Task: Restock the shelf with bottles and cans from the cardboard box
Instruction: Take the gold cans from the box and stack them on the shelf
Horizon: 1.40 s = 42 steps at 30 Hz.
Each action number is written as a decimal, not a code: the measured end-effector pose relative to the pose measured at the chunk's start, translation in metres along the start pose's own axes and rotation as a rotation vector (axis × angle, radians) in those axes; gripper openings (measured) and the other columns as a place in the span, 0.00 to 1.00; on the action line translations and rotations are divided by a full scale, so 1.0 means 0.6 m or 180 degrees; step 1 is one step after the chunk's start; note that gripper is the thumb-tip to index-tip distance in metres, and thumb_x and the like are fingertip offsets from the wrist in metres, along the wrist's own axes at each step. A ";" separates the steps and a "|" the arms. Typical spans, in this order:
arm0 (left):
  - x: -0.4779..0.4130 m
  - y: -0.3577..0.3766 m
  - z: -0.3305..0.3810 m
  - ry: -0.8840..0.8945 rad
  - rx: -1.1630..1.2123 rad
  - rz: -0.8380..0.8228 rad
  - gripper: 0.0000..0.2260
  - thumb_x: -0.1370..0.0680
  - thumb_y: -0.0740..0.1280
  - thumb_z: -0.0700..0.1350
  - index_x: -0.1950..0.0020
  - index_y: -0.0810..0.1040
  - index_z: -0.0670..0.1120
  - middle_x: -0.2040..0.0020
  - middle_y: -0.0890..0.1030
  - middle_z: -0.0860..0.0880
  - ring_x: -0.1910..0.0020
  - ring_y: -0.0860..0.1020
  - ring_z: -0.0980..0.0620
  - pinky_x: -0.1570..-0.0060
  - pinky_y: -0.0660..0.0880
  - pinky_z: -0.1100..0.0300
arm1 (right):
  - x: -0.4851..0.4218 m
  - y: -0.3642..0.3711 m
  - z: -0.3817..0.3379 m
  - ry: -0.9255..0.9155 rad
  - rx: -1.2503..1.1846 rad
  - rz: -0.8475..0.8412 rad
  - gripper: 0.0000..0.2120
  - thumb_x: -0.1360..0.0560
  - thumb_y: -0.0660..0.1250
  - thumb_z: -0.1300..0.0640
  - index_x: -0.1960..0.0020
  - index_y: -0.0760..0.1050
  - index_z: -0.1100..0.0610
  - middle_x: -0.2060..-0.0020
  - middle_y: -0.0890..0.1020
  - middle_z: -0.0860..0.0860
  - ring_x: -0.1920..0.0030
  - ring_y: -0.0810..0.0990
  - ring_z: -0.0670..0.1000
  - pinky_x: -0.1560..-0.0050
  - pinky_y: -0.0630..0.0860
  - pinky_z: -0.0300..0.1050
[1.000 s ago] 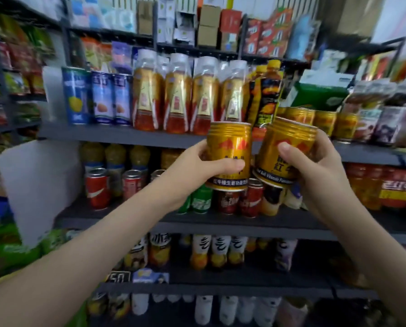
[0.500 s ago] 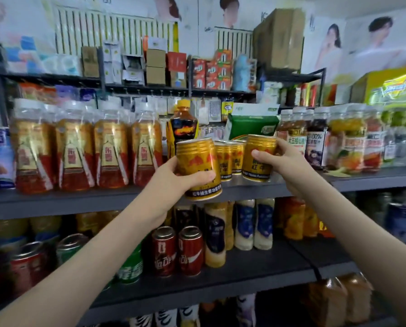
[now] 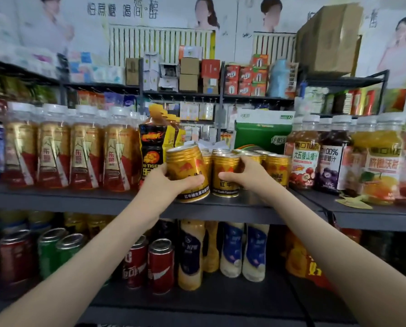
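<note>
Two gold cans at the middle shelf (image 3: 55,197), centre of frame, one in each hand.

Left hand (image 3: 166,185): fingers and thumb curled round the left gold can (image 3: 187,171), which is tilted, top leaning left, base low over the shelf's front edge; contact with the board cannot be told. Right hand (image 3: 249,175): thumb in front, fingers wrapped behind the right gold can (image 3: 225,179), upright on the shelf just beside the first. Behind them: a cluster of like stocked gold cans (image 3: 277,169). Left: black-and-orange bottle (image 3: 152,152), then gold-and-red labelled bottles (image 3: 84,156). Right: juice bottles (image 3: 303,161). Lower centre: red cans (image 3: 160,265).
</note>
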<state>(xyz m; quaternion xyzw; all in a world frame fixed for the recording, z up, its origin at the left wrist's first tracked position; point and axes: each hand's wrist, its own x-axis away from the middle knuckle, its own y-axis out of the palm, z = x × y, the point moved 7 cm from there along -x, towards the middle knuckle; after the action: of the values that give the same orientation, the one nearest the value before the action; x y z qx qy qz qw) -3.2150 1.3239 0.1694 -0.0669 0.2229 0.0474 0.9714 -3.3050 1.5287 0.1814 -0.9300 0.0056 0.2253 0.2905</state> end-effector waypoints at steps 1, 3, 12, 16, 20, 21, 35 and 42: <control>-0.002 0.000 -0.002 -0.0007 -0.0041 0.0050 0.17 0.35 0.78 0.49 0.49 0.77 0.55 0.52 0.82 0.58 0.51 0.78 0.61 0.55 0.71 0.67 | -0.005 0.003 -0.002 -0.0057 0.0068 -0.0051 0.50 0.38 0.76 0.38 0.24 0.58 0.56 0.30 0.71 0.52 0.33 0.72 0.54 0.33 0.70 0.56; -0.008 0.002 -0.005 -0.0027 -0.0120 0.0115 0.17 0.34 0.78 0.49 0.49 0.77 0.54 0.53 0.81 0.59 0.52 0.78 0.63 0.58 0.70 0.68 | -0.011 0.005 0.003 -0.0066 0.0207 -0.0133 0.47 0.35 0.75 0.40 0.25 0.58 0.57 0.31 0.71 0.52 0.33 0.71 0.54 0.33 0.70 0.56; -0.029 0.059 0.021 0.0401 -0.0749 -0.0254 0.20 0.36 0.78 0.52 0.48 0.76 0.59 0.51 0.81 0.60 0.51 0.78 0.62 0.55 0.73 0.67 | 0.075 -0.009 -0.093 -0.0955 -0.0498 -0.0069 0.38 0.35 0.72 0.37 0.29 0.63 0.46 0.38 0.74 0.44 0.38 0.74 0.43 0.38 0.72 0.42; -0.031 0.104 0.052 0.0825 -0.1031 -0.0660 0.21 0.35 0.78 0.53 0.46 0.74 0.61 0.51 0.80 0.61 0.53 0.78 0.67 0.49 0.76 0.68 | 0.092 -0.019 -0.100 -0.0856 -0.0704 -0.0105 0.33 0.36 0.76 0.44 0.35 0.69 0.49 0.46 0.81 0.44 0.47 0.81 0.42 0.44 0.76 0.40; -0.048 0.124 0.073 0.1290 -0.1926 -0.0879 0.38 0.32 0.72 0.62 0.27 0.60 0.56 0.30 0.68 0.55 0.31 0.65 0.55 0.30 0.64 0.51 | 0.084 -0.066 -0.062 -0.0538 -0.0960 0.0386 0.36 0.42 0.75 0.40 0.38 0.72 0.51 0.47 0.82 0.47 0.48 0.82 0.47 0.48 0.79 0.44; -0.057 0.120 0.073 0.1446 -0.2414 -0.0754 0.40 0.31 0.69 0.65 0.24 0.55 0.57 0.26 0.61 0.53 0.26 0.57 0.51 0.28 0.58 0.47 | 0.081 -0.075 -0.049 -0.0384 -0.0965 0.0488 0.35 0.41 0.76 0.42 0.38 0.71 0.52 0.48 0.81 0.47 0.49 0.82 0.47 0.51 0.79 0.43; -0.108 0.101 0.003 0.1938 -0.3663 -0.0442 0.36 0.26 0.63 0.65 0.23 0.54 0.56 0.26 0.58 0.47 0.27 0.54 0.46 0.31 0.59 0.49 | 0.053 -0.085 0.049 0.0247 0.0342 0.0050 0.38 0.31 0.75 0.49 0.28 0.57 0.51 0.40 0.76 0.49 0.44 0.77 0.47 0.47 0.73 0.42; -0.116 0.102 -0.001 0.2079 -0.3615 -0.0337 0.36 0.27 0.65 0.65 0.24 0.56 0.55 0.29 0.62 0.48 0.30 0.58 0.47 0.33 0.62 0.51 | 0.045 -0.068 0.037 0.0114 0.0717 0.0670 0.44 0.35 0.78 0.48 0.28 0.58 0.57 0.36 0.72 0.52 0.38 0.73 0.51 0.40 0.74 0.49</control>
<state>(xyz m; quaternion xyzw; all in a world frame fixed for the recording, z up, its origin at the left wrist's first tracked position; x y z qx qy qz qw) -3.2850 1.3800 0.1927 -0.5911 0.4430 0.0871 0.6684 -3.2841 1.5781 0.1755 -0.8896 0.1335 0.2359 0.3676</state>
